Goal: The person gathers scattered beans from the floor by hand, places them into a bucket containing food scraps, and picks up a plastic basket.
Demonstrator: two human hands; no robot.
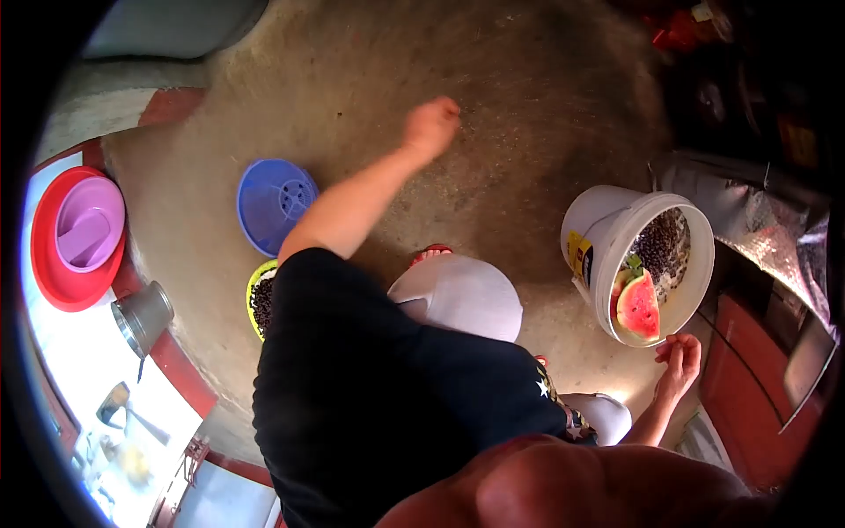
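Observation:
Over the bare floor, my left hand [431, 128] is stretched forward, curled into a loose fist; its inside is hidden. My right hand [679, 363] is at the near rim of a white bucket [598, 220], fingers bent together; what they hold, if anything, is too small to name. Inside the bucket are red watermelon pieces [639, 308] with a bit of green, beside many dark, bean-like bits [662, 246]. A blue basin [264, 207] with holes in its base lies left of my left forearm. Below it, a yellow-green container [253, 299] of dark bits is partly hidden by my sleeve.
My knees and red footwear show in the middle. At the left stand a red basin [48, 255], a pink basin [92, 220] and a metal pot [145, 317]. Crumpled silver sheeting [766, 229] lies right of the bucket. A grey rounded object [167, 26] is at the top left.

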